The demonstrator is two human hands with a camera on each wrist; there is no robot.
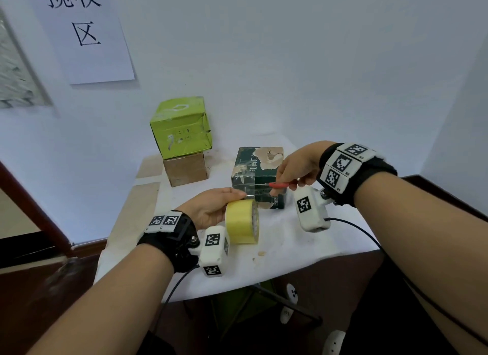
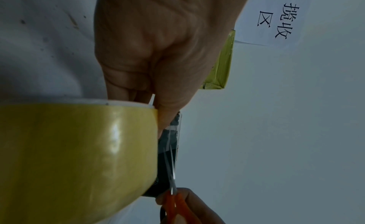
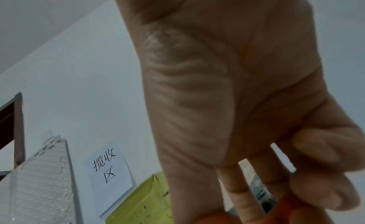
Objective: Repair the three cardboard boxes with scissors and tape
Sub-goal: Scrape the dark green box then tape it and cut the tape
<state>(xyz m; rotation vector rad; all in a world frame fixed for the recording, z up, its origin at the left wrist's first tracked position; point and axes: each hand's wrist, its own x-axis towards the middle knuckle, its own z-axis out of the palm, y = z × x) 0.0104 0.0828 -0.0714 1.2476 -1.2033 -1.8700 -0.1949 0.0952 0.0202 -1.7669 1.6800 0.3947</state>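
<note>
The dark box (image 1: 257, 177) sits on the bench (image 1: 290, 238), partly hidden behind both hands. The left hand (image 1: 211, 209) grips the yellow tape roll (image 1: 242, 221) just in front. The right hand (image 1: 297, 167) holds red scissors (image 1: 277, 184), blades hard to see. The green box (image 1: 181, 127) sits on a brown box (image 1: 184, 169).
</note>
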